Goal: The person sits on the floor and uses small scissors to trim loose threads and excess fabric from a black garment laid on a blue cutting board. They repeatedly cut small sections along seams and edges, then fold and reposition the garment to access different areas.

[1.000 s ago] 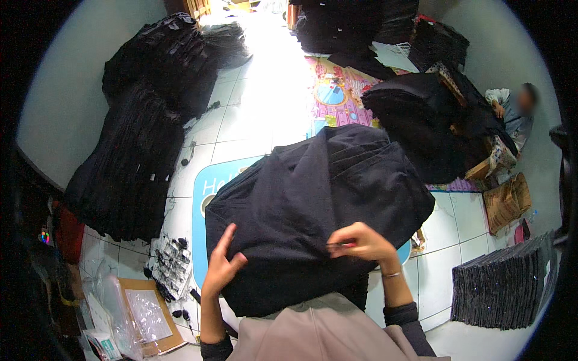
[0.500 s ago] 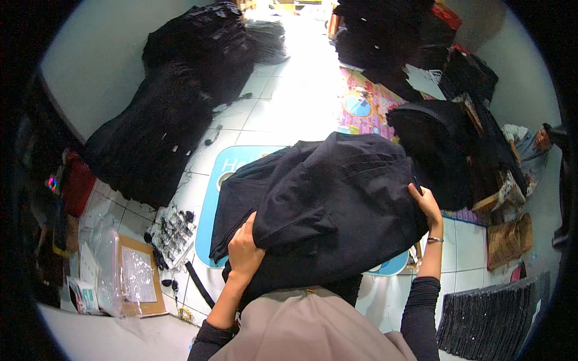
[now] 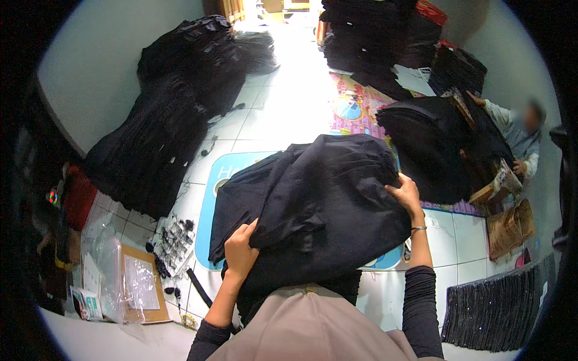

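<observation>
A large black garment [image 3: 325, 204] lies spread in front of me, across a low light-blue table [image 3: 208, 240] and toward my lap. My left hand [image 3: 242, 248] is closed on the garment's near left edge. At its right side, my right hand [image 3: 406, 195] grips the cloth between thumb and fingers, a bangle on that wrist. Folds bunch up in the middle of the fabric, and more black cloth shows under its left part. Fingertips of both hands are partly hidden by the cloth.
Long heaps of black garments [image 3: 162, 132] line the left, with more stacks [image 3: 367, 42] at the back right. Another person [image 3: 521, 141] is beside the black pile [image 3: 427, 144] at right. Packed black items [image 3: 490, 307] stand at lower right; a cardboard piece [image 3: 144, 283] lies at left.
My right hand has shifted slightly left and up with the garment's edge, and the cloth has moved a little. The other person now shows more fully at right. My view has tilted slightly.
</observation>
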A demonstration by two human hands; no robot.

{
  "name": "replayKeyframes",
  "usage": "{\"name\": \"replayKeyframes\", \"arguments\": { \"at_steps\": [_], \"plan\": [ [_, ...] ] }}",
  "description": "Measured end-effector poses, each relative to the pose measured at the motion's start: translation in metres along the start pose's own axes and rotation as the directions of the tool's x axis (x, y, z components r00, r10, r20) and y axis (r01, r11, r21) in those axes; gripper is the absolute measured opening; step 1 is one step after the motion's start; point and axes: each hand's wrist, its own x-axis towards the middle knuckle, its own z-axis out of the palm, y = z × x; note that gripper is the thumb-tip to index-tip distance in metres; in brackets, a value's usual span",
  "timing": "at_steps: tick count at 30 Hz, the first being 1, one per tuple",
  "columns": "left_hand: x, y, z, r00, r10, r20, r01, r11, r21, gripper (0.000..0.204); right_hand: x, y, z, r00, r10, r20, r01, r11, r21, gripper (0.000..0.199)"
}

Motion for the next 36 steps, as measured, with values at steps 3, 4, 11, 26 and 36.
{"name": "replayKeyframes", "arguments": {
  "at_steps": [3, 4, 11, 26, 36],
  "plan": [
    [0.005, -0.001, 0.001, 0.995, 0.013, -0.095, -0.019, 0.997, -0.071, 0.061, -0.002, -0.002, 0.008, 0.996, -0.010, -0.084, 0.003, 0.997, -0.077, 0.046],
    [0.008, -0.002, 0.000, 0.991, 0.011, -0.134, -0.024, 0.995, -0.094, 0.059, 0.001, -0.005, 0.007, 0.997, -0.024, -0.077, 0.023, 1.000, -0.014, 0.045],
    [0.022, -0.005, -0.056, 0.960, -0.221, -0.171, 0.133, 0.900, -0.416, 0.038, -0.043, -0.043, -0.062, 0.980, -0.119, -0.162, 0.170, 0.918, 0.358, 0.035],
    [-0.038, -0.057, -0.109, 0.720, -0.383, 0.579, 0.655, 0.651, -0.384, 0.032, -0.198, -0.009, -0.050, 0.941, 0.340, -0.006, -0.229, 0.647, 0.727, 0.022],
    [-0.125, -0.202, -0.066, 0.523, -0.664, -0.535, 0.717, 0.682, -0.146, 0.041, -0.271, 0.150, 0.066, 0.483, 0.640, -0.597, -0.393, 0.768, 0.506, 0.043]
  ]
}}
